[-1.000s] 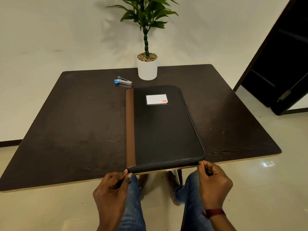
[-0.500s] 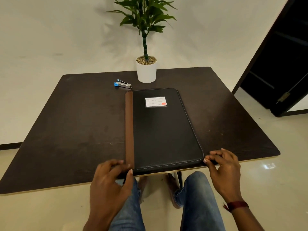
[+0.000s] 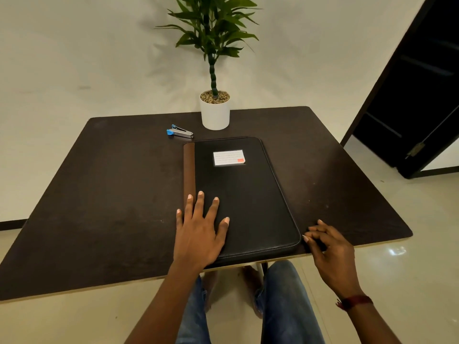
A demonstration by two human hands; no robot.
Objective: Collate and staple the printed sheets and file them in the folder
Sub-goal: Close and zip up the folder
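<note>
A closed black folder point(image 3: 248, 194) with a brown spine strip and a white label lies on the dark table point(image 3: 111, 207), its near edge at the table's front. My left hand point(image 3: 198, 232) rests flat on the folder's near left part, fingers spread and straight. My right hand point(image 3: 327, 247) is at the folder's near right corner, fingertips touching its edge, fingers loosely bent. A small blue and silver stapler point(image 3: 180, 132) lies beyond the folder's far left corner. No printed sheets are in view.
A white pot with a green plant point(image 3: 214, 110) stands at the table's far edge, just behind the folder. A dark doorway point(image 3: 417, 95) opens at the right. My knees in jeans are under the table's front edge.
My left hand has moved from the folder's near left corner up onto its cover and lies flat. My right hand has shifted from the near edge to the folder's right corner on the table.
</note>
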